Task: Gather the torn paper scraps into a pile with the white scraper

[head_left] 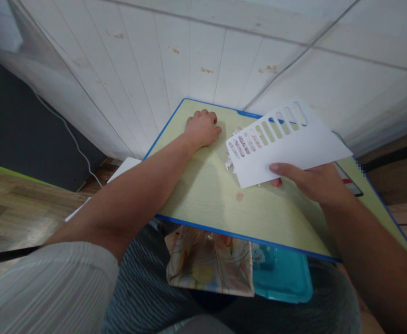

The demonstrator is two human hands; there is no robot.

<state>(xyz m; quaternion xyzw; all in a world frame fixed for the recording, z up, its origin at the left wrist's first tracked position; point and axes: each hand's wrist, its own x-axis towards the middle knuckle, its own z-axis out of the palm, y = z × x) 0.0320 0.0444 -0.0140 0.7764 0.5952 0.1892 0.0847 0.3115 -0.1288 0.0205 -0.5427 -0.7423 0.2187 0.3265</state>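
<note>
My right hand (304,178) is closed on the lower edge of a white paper sheet (269,162), thumb on top and fingers beneath. A row of rounded slots is cut along the sheet's far side, and it is held tilted above the small table (203,195). Small paper scraps (229,162) show past its left end, and more show through some slots. My left hand (203,127) rests on the tabletop near the far left corner. Its fingers are curled under, so whatever they may hold is hidden.
A flat dark-edged object (351,181) lies partly hidden behind my right wrist. Below the table's near edge are a patterned fabric pouch (210,264) and a teal plastic container (283,273). A white panelled wall (203,51) with a cable (293,60) stands behind.
</note>
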